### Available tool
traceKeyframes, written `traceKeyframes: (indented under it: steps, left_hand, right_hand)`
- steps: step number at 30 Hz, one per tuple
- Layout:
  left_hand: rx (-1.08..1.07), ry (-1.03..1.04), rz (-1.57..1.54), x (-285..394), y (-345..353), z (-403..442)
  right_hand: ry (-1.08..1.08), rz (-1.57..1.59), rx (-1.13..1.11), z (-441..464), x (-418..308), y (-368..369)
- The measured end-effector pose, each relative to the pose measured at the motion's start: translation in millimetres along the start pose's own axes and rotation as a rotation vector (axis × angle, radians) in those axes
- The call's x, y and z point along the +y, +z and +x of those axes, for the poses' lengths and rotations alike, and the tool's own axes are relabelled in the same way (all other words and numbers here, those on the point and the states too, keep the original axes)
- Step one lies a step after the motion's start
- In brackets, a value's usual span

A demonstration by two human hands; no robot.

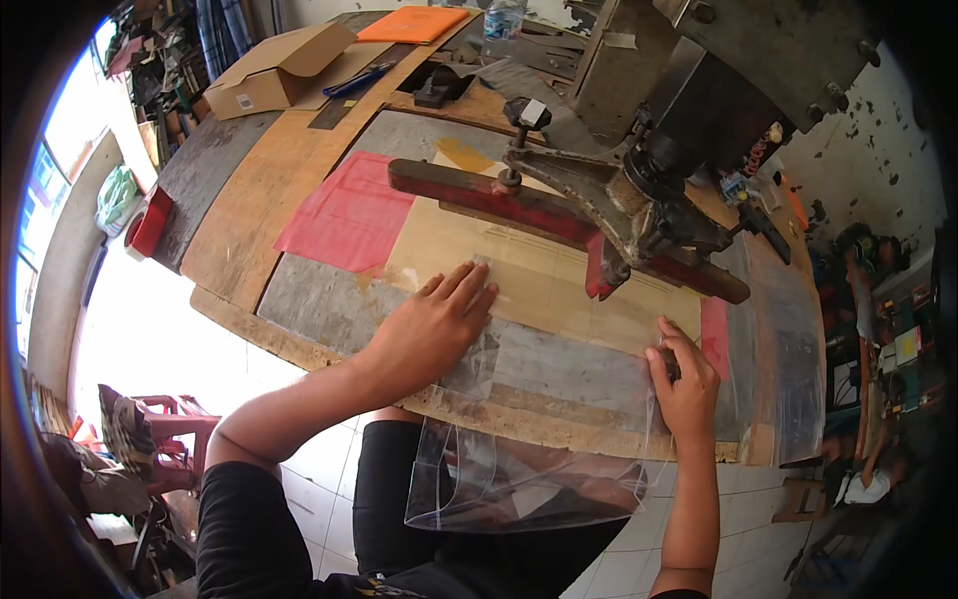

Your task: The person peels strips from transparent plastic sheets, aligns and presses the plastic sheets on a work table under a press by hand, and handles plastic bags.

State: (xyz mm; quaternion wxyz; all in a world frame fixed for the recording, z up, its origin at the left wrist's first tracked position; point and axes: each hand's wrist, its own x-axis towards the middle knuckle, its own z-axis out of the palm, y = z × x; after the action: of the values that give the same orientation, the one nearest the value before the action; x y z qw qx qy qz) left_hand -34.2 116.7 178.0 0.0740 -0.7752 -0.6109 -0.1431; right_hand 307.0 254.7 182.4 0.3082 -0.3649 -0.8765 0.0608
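Observation:
A clear plastic piece, apparently a bag or cover (529, 491), lies over the table's front edge, its lower part hanging above my lap. My left hand (429, 324) rests flat on its upper part, fingers stretched out across the near edge of a tan board (549, 290). At the plastic's right edge, my right hand (687, 384) has curled fingers, with thumb and forefinger at the sheet beside the board's right end. Above the board hangs the machine's red metal bar (489, 215), apart from both hands. Pink sheet (349, 215) shows under the board's left side.
The machine's heavy head (699, 110) stands at the back right. A cardboard box (279, 70), an orange folder (414, 25) and a water bottle (502, 20) are at the back. A red stool (180, 439) stands at left. Clear sheets (793, 369) drape over the right edge.

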Motion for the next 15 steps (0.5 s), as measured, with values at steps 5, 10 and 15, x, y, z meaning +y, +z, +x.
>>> traceKeyframes:
  steps: [5, 10, 15]
  left_hand:
    - [0.002, 0.010, 0.026, -1, 1, 2]
    - [0.017, 0.029, 0.002, -9, 5, 11]
    - [0.013, 0.028, 0.011, -14, 11, 20]
  right_hand:
    - [0.020, -0.001, -0.007, -1, 1, 1]
    - [-0.073, -0.093, -0.024, 8, 6, -4]
    - [-0.079, -0.092, -0.045, 16, 16, -2]
